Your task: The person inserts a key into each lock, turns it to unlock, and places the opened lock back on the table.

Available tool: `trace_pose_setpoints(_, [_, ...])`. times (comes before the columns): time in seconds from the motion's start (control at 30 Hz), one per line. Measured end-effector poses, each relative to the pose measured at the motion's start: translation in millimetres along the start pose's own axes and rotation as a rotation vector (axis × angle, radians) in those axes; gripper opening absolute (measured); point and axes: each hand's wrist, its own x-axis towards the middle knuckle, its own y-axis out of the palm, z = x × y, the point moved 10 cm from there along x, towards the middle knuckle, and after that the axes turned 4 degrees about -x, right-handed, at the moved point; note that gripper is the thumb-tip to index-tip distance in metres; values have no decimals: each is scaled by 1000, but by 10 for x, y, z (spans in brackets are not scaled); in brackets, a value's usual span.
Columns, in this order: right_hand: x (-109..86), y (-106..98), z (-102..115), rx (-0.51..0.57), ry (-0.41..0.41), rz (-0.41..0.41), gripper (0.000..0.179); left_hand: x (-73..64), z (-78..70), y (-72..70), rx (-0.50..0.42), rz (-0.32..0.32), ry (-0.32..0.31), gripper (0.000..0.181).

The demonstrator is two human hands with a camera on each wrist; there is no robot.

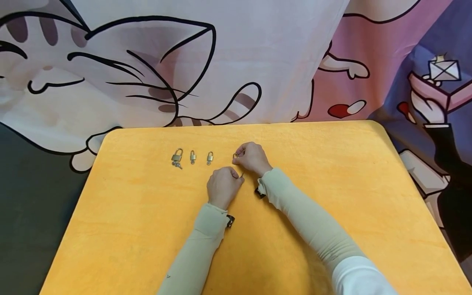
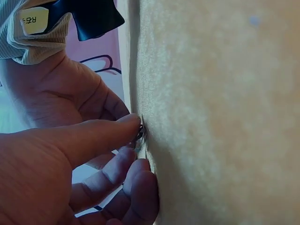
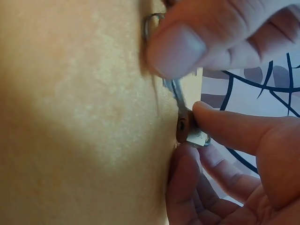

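Note:
My right hand (image 1: 252,157) pinches a small brass padlock (image 3: 194,133) between thumb and fingers, its keyhole end facing the left hand in the right wrist view. My left hand (image 1: 224,186) pinches a small silvery key (image 3: 176,91) under the thumb, and a thin metal loop (image 3: 146,28) sticks out beside that thumb. The key's tip meets or overlaps the padlock's keyhole end; whether it sits inside, I cannot tell. In the left wrist view the left thumb (image 2: 93,138) covers most of the metal, and the right hand (image 2: 61,91) lies just beyond.
Left of the hands, a larger padlock (image 1: 177,157) lies with keys (image 1: 177,165) at its base. Two smaller padlocks, one in the middle (image 1: 193,156) and one nearer the hands (image 1: 209,157), complete the row on the yellow table (image 1: 332,196). A cartoon-printed curtain (image 1: 280,61) hangs behind.

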Motion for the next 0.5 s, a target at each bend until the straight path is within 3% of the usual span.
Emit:
trace_pose_setpoints(0.27, [-44,1,29,-2,-35,15,17,-7,-19,2,18,9,12,18])
trace_pose_setpoints(0.5, [-79,-5,-46,105,-4,32,18,-19,12,-48,-53,-17,28,17])
